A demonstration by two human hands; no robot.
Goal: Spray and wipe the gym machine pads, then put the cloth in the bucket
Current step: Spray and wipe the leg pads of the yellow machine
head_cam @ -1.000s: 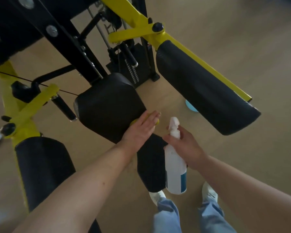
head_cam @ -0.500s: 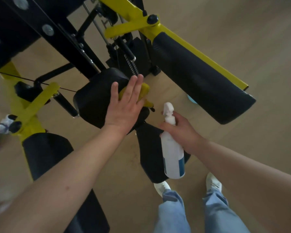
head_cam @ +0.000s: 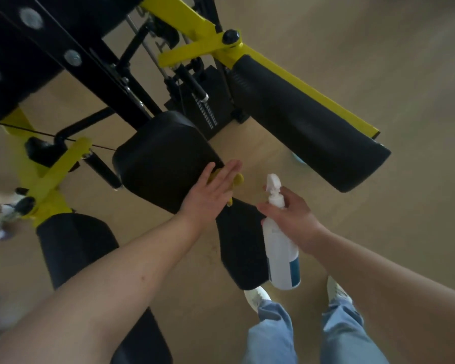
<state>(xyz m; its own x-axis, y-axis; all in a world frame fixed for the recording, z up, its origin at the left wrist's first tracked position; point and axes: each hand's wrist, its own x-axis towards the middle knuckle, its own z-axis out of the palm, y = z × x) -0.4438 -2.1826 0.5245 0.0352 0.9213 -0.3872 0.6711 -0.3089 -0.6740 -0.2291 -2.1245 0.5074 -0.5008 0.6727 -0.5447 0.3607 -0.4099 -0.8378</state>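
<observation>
A left hand (head_cam: pixel 210 195) lies flat, fingers (head_cam: pixel 227 173) straight and together, pressing a small yellow cloth (head_cam: pixel 238 179) against the near right edge of a black padded seat (head_cam: pixel 163 158). Only crumpled yellow edges of the cloth show past the fingertips. The right hand (head_cam: pixel 292 216) grips the neck of a white spray bottle (head_cam: pixel 281 256) with a blue label, held upright just beside the seat, above a wooden floor (head_cam: pixel 378 61). Long black arm pads (head_cam: pixel 305 127) on yellow bars flank the seat.

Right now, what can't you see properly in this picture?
Head view, the only one:
- Yellow cloth: mostly covered by the left hand; only edges show.
- Blue thing on the floor: almost all hidden behind the long arm pad; can't tell if it's the bucket.
- Spray bottle label: too blurred to read.
- Left edge: blurred shapes, cut off.
</observation>
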